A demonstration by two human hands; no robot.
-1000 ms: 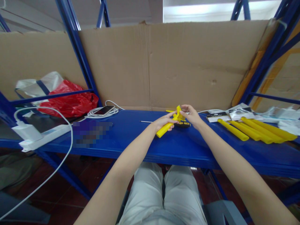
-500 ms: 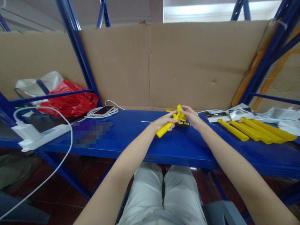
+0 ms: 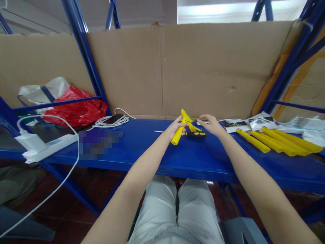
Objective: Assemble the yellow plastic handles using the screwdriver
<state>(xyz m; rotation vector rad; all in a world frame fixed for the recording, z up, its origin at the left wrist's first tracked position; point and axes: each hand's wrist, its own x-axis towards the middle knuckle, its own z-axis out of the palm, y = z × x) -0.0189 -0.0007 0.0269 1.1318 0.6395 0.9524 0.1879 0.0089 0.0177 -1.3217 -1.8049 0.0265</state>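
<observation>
My left hand [image 3: 175,129] is closed around a yellow plastic tool [image 3: 178,135] with a thick, tube-like handle and a branching head. The handle points down toward me and the head sticks up past my fingers. To the right of it, my right hand [image 3: 211,125] hovers with its fingers apart and nothing in them. Under and between the hands a black-and-yellow screwdriver [image 3: 196,135] lies on the blue table [image 3: 142,145]. Its thin metal shaft points left, partly hidden behind my left hand.
Several yellow handles [image 3: 254,141] lie at the right, beside packets [image 3: 237,126] with printed cards. On the left are a white power strip [image 3: 54,145], a coiled white cable [image 3: 111,122] and a red bag [image 3: 78,107]. A cardboard wall [image 3: 188,71] closes off the back.
My right hand has let go of the yellow tool and moved right. My left hand has tilted the tool more upright and shifted it slightly left, uncovering more of the screwdriver.
</observation>
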